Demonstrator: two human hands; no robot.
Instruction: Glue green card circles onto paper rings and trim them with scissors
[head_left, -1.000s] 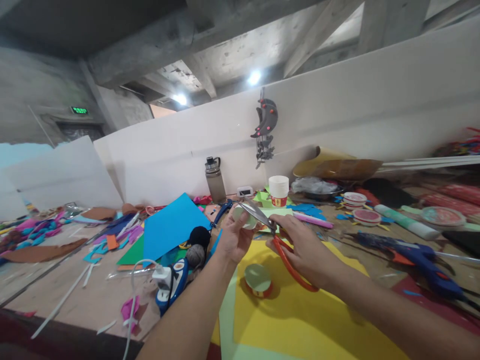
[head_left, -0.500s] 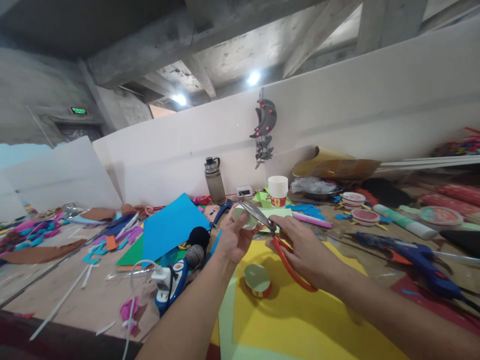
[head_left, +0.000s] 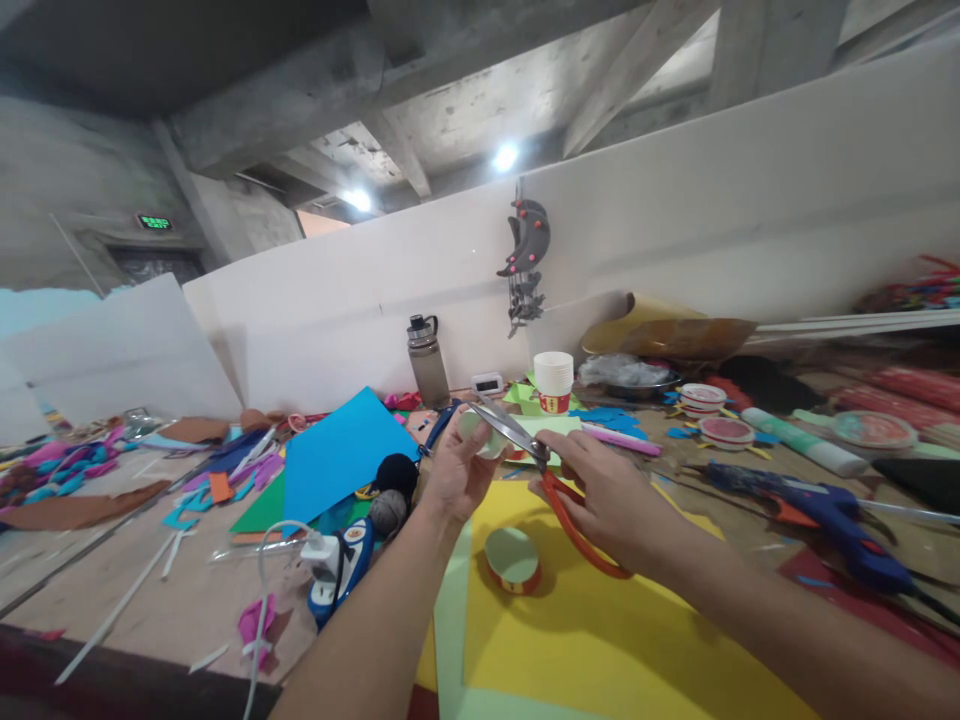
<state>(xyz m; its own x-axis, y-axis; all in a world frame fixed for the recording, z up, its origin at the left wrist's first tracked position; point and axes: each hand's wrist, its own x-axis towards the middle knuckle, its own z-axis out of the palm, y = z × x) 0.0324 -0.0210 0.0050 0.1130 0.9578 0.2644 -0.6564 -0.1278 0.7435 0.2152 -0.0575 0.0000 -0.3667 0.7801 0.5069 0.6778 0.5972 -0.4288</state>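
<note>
My left hand pinches a small pale green paper disc above the work surface. Orange-handled scissors are gripped in my right hand, their metal blades pointing up and left across the disc. Whether the blades touch the paper's edge I cannot tell. Below my hands, a low red cup piece topped with pale green paper rests on a yellow sheet. Under that sheet shows a light green one.
Beyond my hands stand stacked paper cups and a bottle. To the right lies a blue glue gun. On the left are a blue sheet, a power strip with a white cable, and coloured scraps.
The disc and scissors have shifted and turned slightly in my hands. The whole view has moved a little; the things on the table stay where they were.
</note>
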